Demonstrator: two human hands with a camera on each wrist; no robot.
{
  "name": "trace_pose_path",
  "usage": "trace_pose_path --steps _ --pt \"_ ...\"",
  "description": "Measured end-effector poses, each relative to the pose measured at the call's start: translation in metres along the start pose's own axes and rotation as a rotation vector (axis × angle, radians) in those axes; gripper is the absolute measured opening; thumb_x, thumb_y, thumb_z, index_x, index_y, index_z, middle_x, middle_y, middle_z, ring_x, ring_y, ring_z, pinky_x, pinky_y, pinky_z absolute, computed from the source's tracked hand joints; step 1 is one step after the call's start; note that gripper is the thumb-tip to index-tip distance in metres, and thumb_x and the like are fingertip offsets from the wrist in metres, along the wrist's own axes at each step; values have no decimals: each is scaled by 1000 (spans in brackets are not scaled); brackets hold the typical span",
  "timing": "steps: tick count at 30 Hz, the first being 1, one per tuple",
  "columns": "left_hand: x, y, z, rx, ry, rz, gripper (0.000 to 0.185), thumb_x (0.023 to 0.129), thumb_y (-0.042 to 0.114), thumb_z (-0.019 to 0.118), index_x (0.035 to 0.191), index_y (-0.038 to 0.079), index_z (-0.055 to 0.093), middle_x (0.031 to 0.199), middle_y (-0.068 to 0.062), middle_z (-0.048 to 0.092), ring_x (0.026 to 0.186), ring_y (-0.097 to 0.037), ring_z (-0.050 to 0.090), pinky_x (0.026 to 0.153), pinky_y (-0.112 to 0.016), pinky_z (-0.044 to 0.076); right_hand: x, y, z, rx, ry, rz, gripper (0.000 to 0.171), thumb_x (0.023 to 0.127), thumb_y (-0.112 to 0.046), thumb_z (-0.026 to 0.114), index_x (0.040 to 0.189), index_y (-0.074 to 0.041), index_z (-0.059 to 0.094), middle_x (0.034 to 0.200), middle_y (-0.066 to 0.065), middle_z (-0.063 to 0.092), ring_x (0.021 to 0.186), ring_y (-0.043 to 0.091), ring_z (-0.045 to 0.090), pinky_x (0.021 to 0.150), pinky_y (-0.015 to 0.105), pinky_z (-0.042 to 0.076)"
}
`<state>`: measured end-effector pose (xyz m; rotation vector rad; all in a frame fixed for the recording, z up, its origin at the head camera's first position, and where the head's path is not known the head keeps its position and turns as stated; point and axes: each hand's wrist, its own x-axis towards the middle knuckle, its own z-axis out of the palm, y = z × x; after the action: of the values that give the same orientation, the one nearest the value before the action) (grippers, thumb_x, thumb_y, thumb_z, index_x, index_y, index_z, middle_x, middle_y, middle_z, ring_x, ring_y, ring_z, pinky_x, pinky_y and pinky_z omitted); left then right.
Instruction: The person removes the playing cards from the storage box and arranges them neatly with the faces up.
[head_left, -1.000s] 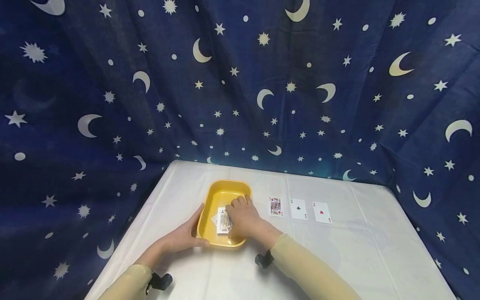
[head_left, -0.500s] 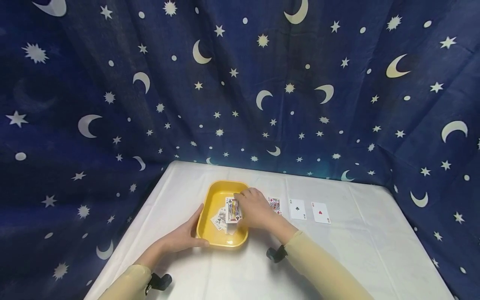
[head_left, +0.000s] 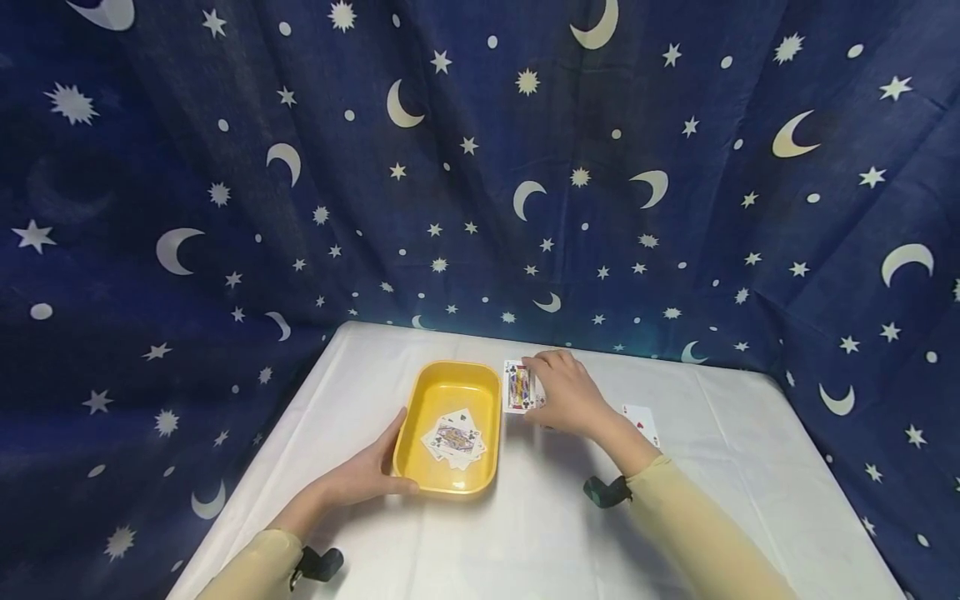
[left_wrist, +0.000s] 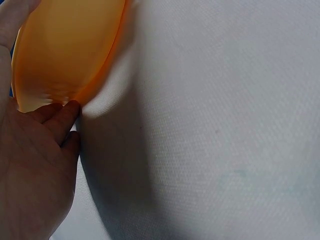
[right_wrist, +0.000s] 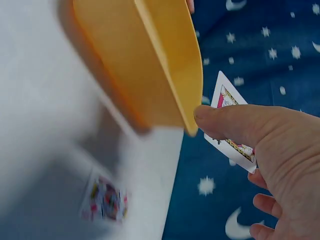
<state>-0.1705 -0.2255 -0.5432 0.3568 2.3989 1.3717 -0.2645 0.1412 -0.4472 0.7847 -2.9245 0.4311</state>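
My right hand [head_left: 572,393] pinches a playing card [head_left: 518,387], a face card of clubs, just beyond the right side of the yellow tray [head_left: 431,396]. In the right wrist view the thumb [right_wrist: 230,120] lies across that card's face. My left hand [head_left: 366,477] grips the tray's near left corner, thumb along the near side and fingers along the left wall. The left wrist view has its fingertips [left_wrist: 70,111] against the tray's outside. Inside the tray lies a loose pile of playing cards [head_left: 454,439], a queen on top.
An ace of hearts [head_left: 640,422] lies face up on the white cloth [head_left: 517,525], partly covered by my right hand and wrist. Below that hand, a blurred face card [right_wrist: 106,201] shows in the right wrist view. A dark blue star-patterned curtain [head_left: 480,308] hangs behind the table.
My right hand has lifted the clubs face card out of the tray and carried it right. It now covers the ace of clubs and most of the diamonds face card. My left hand stays put.
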Motion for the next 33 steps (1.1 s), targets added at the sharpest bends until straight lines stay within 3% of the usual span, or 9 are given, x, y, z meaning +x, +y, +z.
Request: trace_pose_path --steps 15,24,33 --pt "-1 1 -2 -2 2 10 129 79 43 89 166 25 -5 172 -1 -3 156 -25 1 123 -55 9 -38 85 -20 -43 -14 87 91 70 -29 93 147 -4 52 143 21 51 135 44 39 108 67 34" --pt "0 -1 -2 2 4 14 127 79 41 88 166 27 -4 172 -1 -2 156 -26 1 123 -56 10 -68 139 -29 -50 -99 218 92 72 -24 93 149 0 48 147 28 45 136 51 33 109 72 29" --pt "1 -1 -1 7 -2 8 128 78 45 88 165 30 -4 172 2 -3 156 -24 1 123 -56 9 -92 177 -33 -53 -161 270 90 71 -20 93 147 0 50 145 30 42 130 53 35 103 75 34"
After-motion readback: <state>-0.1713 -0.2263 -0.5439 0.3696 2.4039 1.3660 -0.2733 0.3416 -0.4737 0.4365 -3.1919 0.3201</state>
